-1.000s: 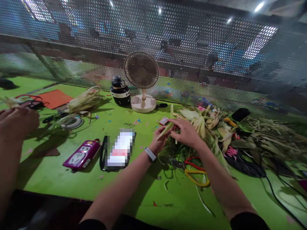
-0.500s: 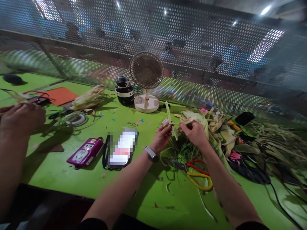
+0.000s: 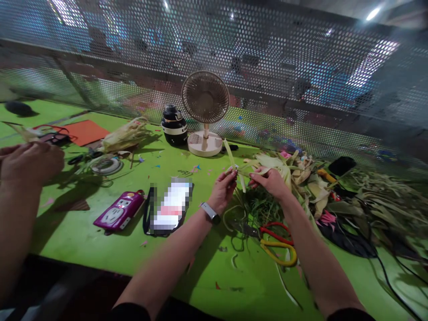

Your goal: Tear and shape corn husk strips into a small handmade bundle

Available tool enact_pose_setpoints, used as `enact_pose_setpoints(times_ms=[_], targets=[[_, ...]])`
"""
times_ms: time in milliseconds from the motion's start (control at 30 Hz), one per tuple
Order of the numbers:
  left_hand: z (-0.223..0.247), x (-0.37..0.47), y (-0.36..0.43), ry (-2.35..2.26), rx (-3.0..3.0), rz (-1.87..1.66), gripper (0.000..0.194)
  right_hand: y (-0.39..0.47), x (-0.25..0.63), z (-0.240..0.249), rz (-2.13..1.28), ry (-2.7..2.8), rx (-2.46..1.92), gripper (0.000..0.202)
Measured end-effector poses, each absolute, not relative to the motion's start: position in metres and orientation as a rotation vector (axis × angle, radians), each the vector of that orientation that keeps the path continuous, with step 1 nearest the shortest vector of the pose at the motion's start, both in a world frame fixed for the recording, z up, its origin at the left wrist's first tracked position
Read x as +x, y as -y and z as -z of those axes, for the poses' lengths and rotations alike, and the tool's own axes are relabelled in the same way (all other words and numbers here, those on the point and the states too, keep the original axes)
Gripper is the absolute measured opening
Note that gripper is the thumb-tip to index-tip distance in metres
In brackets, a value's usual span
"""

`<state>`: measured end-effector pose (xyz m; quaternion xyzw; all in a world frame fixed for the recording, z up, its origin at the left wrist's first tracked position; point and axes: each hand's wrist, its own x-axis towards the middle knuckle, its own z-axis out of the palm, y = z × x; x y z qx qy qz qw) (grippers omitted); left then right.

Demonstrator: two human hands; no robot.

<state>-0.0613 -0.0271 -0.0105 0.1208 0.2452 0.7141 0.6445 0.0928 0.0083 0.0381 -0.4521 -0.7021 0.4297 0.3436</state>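
Observation:
Pale green strips of corn husk [image 3: 230, 154] cross between my two hands above the table. My left hand [image 3: 223, 189], with a watch on its wrist, pinches the strips where they cross; one end sticks up and another hangs down. On the right, my right hand [image 3: 269, 180] pinches the far end of a strip. Below my hands lies a tangle of thin green strands [image 3: 265, 206]. Scissors [image 3: 277, 252] with red and yellow handles rest just in front of it. A heap of dried husks [image 3: 312, 189] lies beside my right hand.
A fan [image 3: 205, 98] and a black jar-shaped container [image 3: 174, 127] stand by the perforated screen. Left of my arm lie a phone [image 3: 172, 207] and a purple power socket [image 3: 119, 213]. Another person's hand [image 3: 33, 162] works at the far left, near an orange sheet [image 3: 83, 132].
The upright end of the strip has tilted left. My left hand has shifted slightly left and up, and my right fingers have curled closer round the strip.

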Motion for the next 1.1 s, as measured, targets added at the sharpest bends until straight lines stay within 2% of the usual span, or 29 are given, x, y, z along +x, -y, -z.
enact_pose_setpoints(times_ms=[100,133,233,300,367,467,633,767,933,1100], targets=[[0.009,-0.061,0.029,-0.595,0.298,-1.620,0.023,-0.022,0.111,-0.037,-1.237,1.945,-1.334,0.019],[0.008,-0.061,0.030,-0.612,0.315,-1.612,0.024,-0.025,0.118,-0.039,-1.118,1.959,-1.396,0.016],[0.006,-0.057,0.034,-0.646,0.424,-1.578,0.025,-0.026,0.134,-0.051,-0.406,1.781,-1.483,0.008],[0.006,-0.055,0.037,-0.649,0.514,-1.536,0.026,-0.021,0.140,-0.063,-0.243,1.620,-1.337,0.013],[0.005,-0.053,0.039,-0.646,0.583,-1.490,0.026,-0.016,0.141,-0.073,-0.223,1.566,-1.199,0.018],[0.004,-0.051,0.043,-0.644,0.657,-1.435,0.029,-0.012,0.135,-0.076,-0.398,1.666,-1.181,0.020],[0.004,-0.050,0.046,-0.623,0.720,-1.375,0.034,-0.014,0.116,-0.063,-1.079,1.641,-1.097,0.035],[0.005,-0.050,0.046,-0.610,0.682,-1.302,0.036,-0.003,0.099,-0.061,-1.368,1.608,-0.933,0.042],[0.007,-0.050,0.042,-0.646,0.606,-1.258,0.033,0.008,0.095,-0.066,-1.264,1.749,-0.842,0.032],[0.012,-0.051,0.037,-0.668,0.560,-1.318,0.031,0.007,0.103,-0.068,-0.998,2.051,-0.862,0.017]])
